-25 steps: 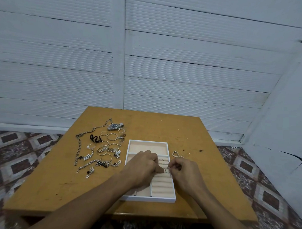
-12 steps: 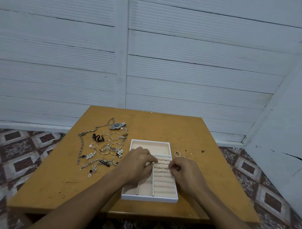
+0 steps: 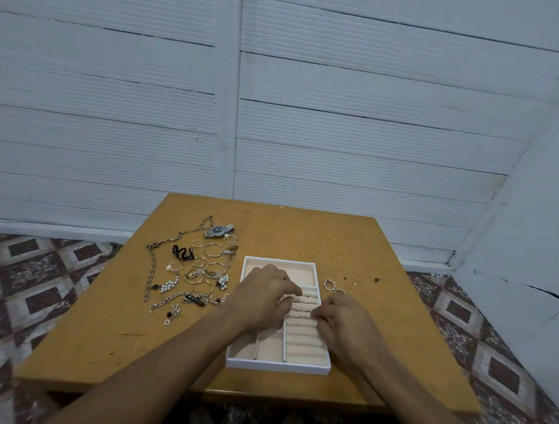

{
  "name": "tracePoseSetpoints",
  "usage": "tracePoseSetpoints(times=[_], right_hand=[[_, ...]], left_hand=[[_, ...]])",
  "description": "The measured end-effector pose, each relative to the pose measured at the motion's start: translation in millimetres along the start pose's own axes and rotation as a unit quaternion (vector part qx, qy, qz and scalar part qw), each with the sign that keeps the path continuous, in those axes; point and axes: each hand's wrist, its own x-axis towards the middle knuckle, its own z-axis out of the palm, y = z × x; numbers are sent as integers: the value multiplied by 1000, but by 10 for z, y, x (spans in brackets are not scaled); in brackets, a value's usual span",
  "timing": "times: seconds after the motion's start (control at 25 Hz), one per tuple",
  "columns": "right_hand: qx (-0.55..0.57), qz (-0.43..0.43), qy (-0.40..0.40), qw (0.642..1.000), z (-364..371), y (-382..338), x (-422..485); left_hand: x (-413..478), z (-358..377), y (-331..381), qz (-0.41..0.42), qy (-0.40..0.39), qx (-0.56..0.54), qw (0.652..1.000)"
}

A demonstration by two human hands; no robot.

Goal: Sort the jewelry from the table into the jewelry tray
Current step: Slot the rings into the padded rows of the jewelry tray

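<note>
Wooden table [image 3: 303, 225] bears the jewelry tray [image 3: 276, 366], where left hand [image 3: 262, 293] and right hand [image 3: 344, 322] curl fingers onto its ring rolls [image 3: 302, 332], probably seating a ring, any pinch hidden.

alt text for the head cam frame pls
A person's left hand and right hand meet over the ring rolls of a white jewelry tray on a wooden table; whether either holds a ring is unclear. Left of the tray lies loose jewelry, including a watch; small rings lie to its right.
</note>
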Motion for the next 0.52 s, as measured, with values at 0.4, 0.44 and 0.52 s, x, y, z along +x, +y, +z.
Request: tracePoseSetpoints(times=[0.4, 0.44, 0.52], right_hand=[[-74, -33, 25, 996, 6, 111, -24], [-71, -33, 23, 997, 14, 128, -38], [-58, -33, 22, 998, 12, 140, -64]], left_hand=[[28, 6, 24, 0, -12, 8, 1000], [48, 7, 34, 2, -13, 10, 1000], [135, 16, 54, 9, -19, 12, 1000]])
